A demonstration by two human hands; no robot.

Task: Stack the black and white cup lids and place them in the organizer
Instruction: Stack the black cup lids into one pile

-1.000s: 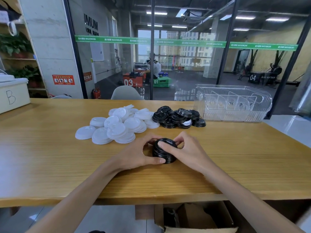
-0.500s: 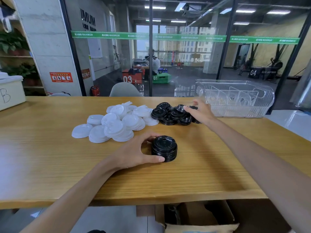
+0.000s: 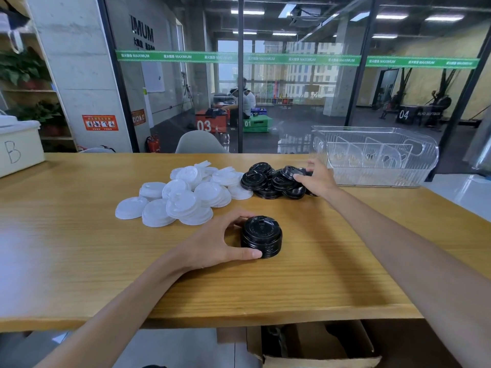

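- A cardboard box [image 3: 313,346] is seen under the near edge of the wooden surface [image 3: 79,261], partly hidden.
- Nearest on the surface, a short stack of black lids [image 3: 261,236] is steadied by the left hand [image 3: 212,248]: thumb curled against the near side, fingers wrapped round the far side, stack standing upright on the wood.
- Progress is judged early: only this one small black stack is built; nothing white is stacked properly.
- Further back on the left, the white lids [image 3: 183,195] are left in a loose overlapping heap, untouched, well apart from both hands.
- Just right of that heap, touching its edge, the loose black lids [image 3: 271,180] lie in a jumbled pile.
- The right hand [image 3: 317,179] is stretched out to the right side of that pile; one black lid [image 3: 291,171] is pinched between thumb and fingers and tilted up off the others.
- That lid is judged the next one for the near stack; it sits well apart from the stack, so a carry back toward the body is called for.
- Farthest back at the right, the clear plastic organizer [image 3: 377,176] stands on the surface with its dividers visible; no lids are seen in its compartments, though small items at the bottom cannot be made out.
- Left to do: the rest of the black pile, all the white lids, then both stacks placed in the organizer.
- A pale box marked B [image 3: 18,147] sits at the far left edge.
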